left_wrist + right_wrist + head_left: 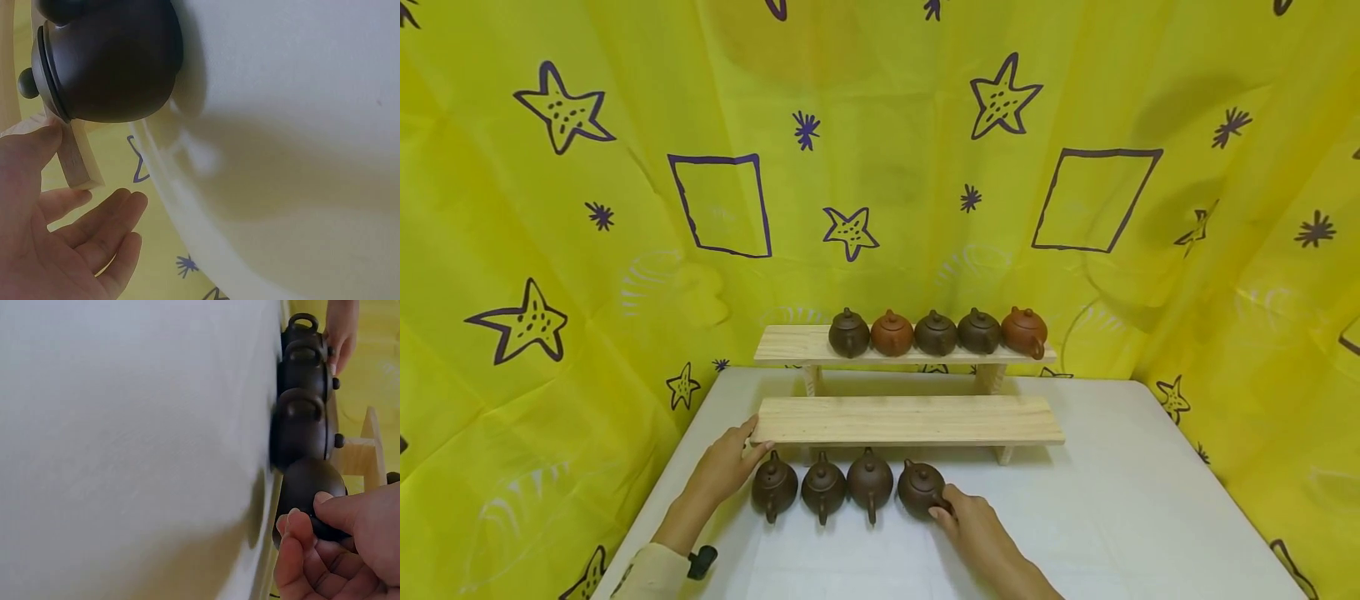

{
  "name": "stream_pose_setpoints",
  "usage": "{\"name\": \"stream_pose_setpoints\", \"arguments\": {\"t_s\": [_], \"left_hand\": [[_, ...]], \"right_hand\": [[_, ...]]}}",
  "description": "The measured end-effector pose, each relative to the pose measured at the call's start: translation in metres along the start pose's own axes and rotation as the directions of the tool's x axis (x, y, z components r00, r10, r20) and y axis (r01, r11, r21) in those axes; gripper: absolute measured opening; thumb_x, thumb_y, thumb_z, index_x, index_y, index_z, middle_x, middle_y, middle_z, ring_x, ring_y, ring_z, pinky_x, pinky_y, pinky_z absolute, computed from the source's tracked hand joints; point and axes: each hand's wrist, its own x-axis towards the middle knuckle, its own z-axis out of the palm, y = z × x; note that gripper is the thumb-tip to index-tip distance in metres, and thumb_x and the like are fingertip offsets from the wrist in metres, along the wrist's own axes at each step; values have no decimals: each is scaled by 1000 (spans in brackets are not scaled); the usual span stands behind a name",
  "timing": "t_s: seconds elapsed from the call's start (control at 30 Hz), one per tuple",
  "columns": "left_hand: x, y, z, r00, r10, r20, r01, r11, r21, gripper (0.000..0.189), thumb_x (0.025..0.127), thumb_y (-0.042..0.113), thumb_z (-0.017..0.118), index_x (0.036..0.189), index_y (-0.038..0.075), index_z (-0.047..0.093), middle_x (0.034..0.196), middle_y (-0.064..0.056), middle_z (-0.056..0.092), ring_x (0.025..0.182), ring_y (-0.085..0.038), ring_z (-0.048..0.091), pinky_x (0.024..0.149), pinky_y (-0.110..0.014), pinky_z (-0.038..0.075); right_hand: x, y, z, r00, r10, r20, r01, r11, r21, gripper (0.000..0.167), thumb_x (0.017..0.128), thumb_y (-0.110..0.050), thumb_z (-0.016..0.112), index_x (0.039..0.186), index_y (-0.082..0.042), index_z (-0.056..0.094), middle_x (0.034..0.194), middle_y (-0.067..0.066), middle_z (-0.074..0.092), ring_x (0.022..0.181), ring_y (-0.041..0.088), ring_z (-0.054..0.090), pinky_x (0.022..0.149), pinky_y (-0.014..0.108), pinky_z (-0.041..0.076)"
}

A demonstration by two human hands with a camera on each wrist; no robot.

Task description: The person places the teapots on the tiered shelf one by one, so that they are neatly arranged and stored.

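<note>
My right hand (981, 529) pinches the handle of a dark brown teapot (921, 487) between thumb and fingers. This teapot is slightly tilted, its spout pointing up and left; whether its base touches the table cannot be told. Left of it stand three dark brown teapots (870, 479) in a row, handles toward me. At the left end of the lower wooden shelf (910, 419), my left hand (722, 462) touches the board with thumb and fingers, the other fingers loosely extended. In the left wrist view, the nearest teapot (112, 62) is just above that hand.
Behind the lower shelf, a raised upper wooden shelf (793, 343) carries several teapots, dark brown ones (936, 333) and two reddish ones (892, 333). Both shelves stand on a white-covered table (1105, 500). Yellow patterned curtains (895, 167) surround the table.
</note>
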Motion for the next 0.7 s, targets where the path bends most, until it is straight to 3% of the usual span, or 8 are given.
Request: {"name": "stream_pose_setpoints", "arguments": {"t_s": [0.37,0.7], "left_hand": [[1,1,1,1000,5,0,-5,1000,-6,71,105,34,66,157,-9,41,135,-36,61,120,-51,64,98,-64,53],[-1,1,0,1000,4,-8,-4,1000,-4,71,105,33,66,156,-9,41,133,-36,62,118,-51,64,96,-64,53]], "right_hand": [[9,-27,-14,997,-6,-76,4,1000,-20,23,104,-14,68,85,-11,55,65,-10,47,55,-3,39,48,18,37],[44,-58,-37,995,-42,-89,41,999,-17,21,106,-14,65,86,-9,58,63,-7,55,50,0,52,45,18,41]]}}
